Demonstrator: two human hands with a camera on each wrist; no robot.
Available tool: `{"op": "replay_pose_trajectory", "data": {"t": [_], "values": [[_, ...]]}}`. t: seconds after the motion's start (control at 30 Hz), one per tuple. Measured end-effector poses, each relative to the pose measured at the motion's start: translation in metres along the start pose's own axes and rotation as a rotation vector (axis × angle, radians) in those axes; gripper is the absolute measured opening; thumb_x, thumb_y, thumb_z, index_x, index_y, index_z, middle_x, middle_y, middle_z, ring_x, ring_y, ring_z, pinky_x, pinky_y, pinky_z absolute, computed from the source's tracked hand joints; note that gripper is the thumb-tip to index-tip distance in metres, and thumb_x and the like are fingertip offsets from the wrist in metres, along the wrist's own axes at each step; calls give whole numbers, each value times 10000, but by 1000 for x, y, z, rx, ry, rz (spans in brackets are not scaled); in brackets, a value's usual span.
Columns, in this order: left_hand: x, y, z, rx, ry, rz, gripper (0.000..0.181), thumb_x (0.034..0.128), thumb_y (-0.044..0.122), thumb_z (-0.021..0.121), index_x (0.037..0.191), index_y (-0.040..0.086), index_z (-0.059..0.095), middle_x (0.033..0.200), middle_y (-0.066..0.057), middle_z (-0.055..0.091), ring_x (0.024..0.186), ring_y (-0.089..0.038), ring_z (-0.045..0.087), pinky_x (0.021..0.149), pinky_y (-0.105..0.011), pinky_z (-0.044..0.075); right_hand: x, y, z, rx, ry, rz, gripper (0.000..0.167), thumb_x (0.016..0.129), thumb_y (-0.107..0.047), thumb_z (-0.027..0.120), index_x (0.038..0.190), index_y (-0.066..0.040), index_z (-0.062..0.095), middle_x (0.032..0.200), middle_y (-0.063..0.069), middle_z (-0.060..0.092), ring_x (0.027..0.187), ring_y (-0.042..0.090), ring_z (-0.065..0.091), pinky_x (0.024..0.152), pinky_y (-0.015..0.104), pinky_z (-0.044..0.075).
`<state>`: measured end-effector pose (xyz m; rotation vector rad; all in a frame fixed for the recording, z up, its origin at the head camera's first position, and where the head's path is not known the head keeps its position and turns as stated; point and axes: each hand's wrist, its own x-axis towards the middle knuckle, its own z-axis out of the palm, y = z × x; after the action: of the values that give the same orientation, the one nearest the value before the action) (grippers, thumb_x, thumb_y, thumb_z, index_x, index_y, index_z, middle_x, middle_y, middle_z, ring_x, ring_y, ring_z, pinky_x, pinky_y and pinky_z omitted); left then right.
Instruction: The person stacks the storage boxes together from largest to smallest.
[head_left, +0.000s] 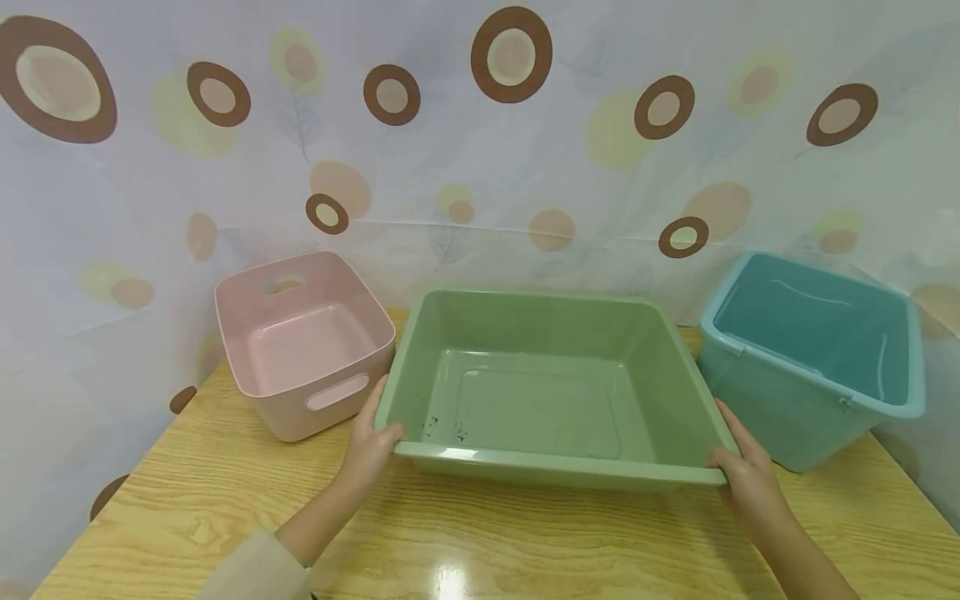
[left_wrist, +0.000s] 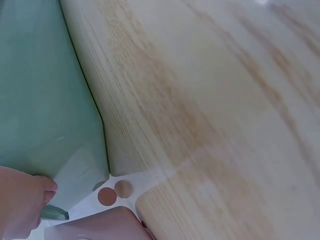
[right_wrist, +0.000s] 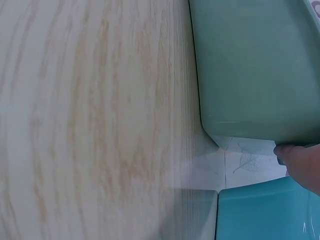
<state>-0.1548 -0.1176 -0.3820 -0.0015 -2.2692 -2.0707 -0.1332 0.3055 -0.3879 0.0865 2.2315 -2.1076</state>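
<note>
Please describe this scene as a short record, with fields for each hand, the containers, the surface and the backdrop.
Left hand: grips the green tub at its front left corner
Right hand: grips the same tub at its front right corner
Tub interior: blue specks near the front left
Left container: pink basket with handle slots
Right container: blue bin
Surface: wood-grain table
Backdrop: pale patterned sheet

Basket [head_left: 307,346] left of basin [head_left: 540,408], bin [head_left: 810,333] right; backdrop [head_left: 465,167] behind basin, worktop [head_left: 525,542] beneath; left hand [head_left: 369,440] at basin's left side, right hand [head_left: 750,477] at right.
</note>
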Motion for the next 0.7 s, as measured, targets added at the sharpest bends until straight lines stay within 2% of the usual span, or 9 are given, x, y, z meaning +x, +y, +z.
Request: {"op": "replay_pose_trajectory", "data": {"t": [0.17,0.3,0.47,0.7], "values": [[-2,1,0,-1,4,-1,887,652,-80,446,1480,19,144,1433,-267,311,1155,-372,412,829,-288,444,-1,1,-1,18,-15,-15,837,815,109,322,1499,-210,-40,1312,-142,269,945,-79,487,685,211,476],[-2,0,0,-4,-2,-4,889,654,-83,441,1483,27,139,1450,-256,293,1186,-379,397,877,-336,440,-3,0,-1,18,-19,-3,835,825,98,327,1498,-229,-43,1196,-224,287,940,-69,489,688,219,476],[-3,0,-1,8,-1,-8,892,653,-79,443,1483,31,138,1451,-256,289,1196,-385,384,910,-381,424,-4,0,0,0,-7,10,837,825,88,333,1499,-252,-29,1269,-170,254,936,-57,480,689,228,474],[-5,1,-1,18,-6,-23,889,662,-73,444,1486,32,125,1468,-252,261,1201,-382,375,898,-358,427,-4,1,0,2,-7,-2,836,815,99,331,1501,-212,-33,1376,-68,203,955,-74,480,702,205,476]]}}
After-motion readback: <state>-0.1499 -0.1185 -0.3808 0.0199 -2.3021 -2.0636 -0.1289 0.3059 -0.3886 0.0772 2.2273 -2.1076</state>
